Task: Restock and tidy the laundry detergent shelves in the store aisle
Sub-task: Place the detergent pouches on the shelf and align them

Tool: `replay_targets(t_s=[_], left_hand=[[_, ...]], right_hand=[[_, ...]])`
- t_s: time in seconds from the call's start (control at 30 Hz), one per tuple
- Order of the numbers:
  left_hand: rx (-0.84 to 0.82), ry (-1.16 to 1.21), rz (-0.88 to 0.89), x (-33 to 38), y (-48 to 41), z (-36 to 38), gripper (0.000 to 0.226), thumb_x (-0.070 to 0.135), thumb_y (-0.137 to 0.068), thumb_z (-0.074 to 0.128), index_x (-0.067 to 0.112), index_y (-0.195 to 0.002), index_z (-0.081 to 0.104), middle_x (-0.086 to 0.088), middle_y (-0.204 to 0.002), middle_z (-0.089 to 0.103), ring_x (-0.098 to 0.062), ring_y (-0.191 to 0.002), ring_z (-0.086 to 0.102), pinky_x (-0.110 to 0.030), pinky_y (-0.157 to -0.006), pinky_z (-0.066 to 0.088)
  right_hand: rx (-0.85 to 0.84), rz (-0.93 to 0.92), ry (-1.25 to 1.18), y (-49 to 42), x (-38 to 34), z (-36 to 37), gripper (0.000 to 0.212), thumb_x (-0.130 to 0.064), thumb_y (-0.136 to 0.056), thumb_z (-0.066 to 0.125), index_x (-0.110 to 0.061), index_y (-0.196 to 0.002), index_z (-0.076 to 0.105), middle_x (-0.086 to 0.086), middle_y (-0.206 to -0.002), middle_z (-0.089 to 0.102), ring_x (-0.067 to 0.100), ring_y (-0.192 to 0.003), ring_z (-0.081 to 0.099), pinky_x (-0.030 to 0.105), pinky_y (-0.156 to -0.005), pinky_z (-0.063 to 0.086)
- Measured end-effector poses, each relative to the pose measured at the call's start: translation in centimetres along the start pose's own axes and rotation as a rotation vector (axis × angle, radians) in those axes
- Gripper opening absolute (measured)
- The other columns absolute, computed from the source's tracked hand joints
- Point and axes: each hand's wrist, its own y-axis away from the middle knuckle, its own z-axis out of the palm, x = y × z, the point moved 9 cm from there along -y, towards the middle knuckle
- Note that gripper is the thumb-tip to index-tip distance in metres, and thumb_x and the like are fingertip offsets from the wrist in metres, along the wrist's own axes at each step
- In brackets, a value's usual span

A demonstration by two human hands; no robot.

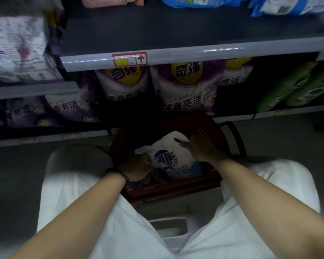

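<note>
A white and blue detergent bag lies inside a red shopping basket on the floor in front of the shelves. My left hand grips the bag's lower left edge, fingers curled onto it. My right hand lies over the bag's upper right corner, its fingers bent round the edge. Purple detergent bags stand in a row on the lower shelf just behind the basket.
The dark middle shelf has a wide bare stretch, with a price rail and red tag at its front. A purple-white bag sits at left, green bags at right, blue bags above. My knees in white trousers flank the basket.
</note>
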Motion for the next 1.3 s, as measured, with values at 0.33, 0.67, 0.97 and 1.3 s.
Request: replay_targets(t_s=[0.33, 0.67, 0.97, 1.3], left_hand=[[0.080, 0.438, 0.124, 11.6, 7.3, -1.7, 0.041, 0.040, -0.089, 0.080, 0.052, -0.117, 0.052, 0.029, -0.121, 0.062, 0.001, -0.110, 0.060, -0.015, -0.095, 0.047], [0.949, 0.850, 0.236, 19.8, 15.7, -9.8, 0.076, 0.040, -0.073, 0.084, 0.056, -0.135, 0.043, 0.017, -0.123, 0.067, -0.005, -0.105, 0.067, -0.032, -0.079, 0.057], [0.932, 0.791, 0.440, 22.6, 20.7, -16.4, 0.056, 0.052, -0.062, 0.086, 0.045, -0.116, 0.068, 0.016, -0.099, 0.079, -0.009, -0.093, 0.076, -0.052, -0.082, 0.063], [0.821, 0.925, 0.683, 32.5, 24.1, -24.1, 0.043, 0.000, -0.076, 0.088, 0.021, -0.111, 0.074, -0.001, -0.101, 0.082, -0.024, -0.092, 0.079, -0.055, -0.086, 0.063]], right_hand=[[0.413, -0.134, -0.071, 13.1, -9.1, -13.4, 0.051, -0.047, -0.109, 0.046, -0.003, -0.097, 0.069, 0.015, -0.092, 0.073, 0.035, -0.086, 0.069, 0.041, -0.067, 0.049], [0.932, -0.381, -0.329, 28.7, -18.5, -24.2, 0.047, -0.047, -0.104, 0.056, -0.014, -0.071, 0.061, 0.010, -0.071, 0.067, 0.034, -0.071, 0.068, 0.050, -0.063, 0.055], [0.750, -0.647, -0.307, 31.7, -17.4, -28.2, 0.035, -0.047, -0.096, 0.067, -0.024, -0.121, 0.076, -0.007, -0.113, 0.071, 0.010, -0.112, 0.064, 0.039, -0.101, 0.052], [0.898, -0.479, -0.205, 34.9, -9.1, -30.3, 0.107, -0.076, -0.071, 0.073, -0.071, -0.154, 0.005, -0.002, -0.168, 0.012, 0.017, -0.159, 0.017, 0.043, -0.125, 0.035]])
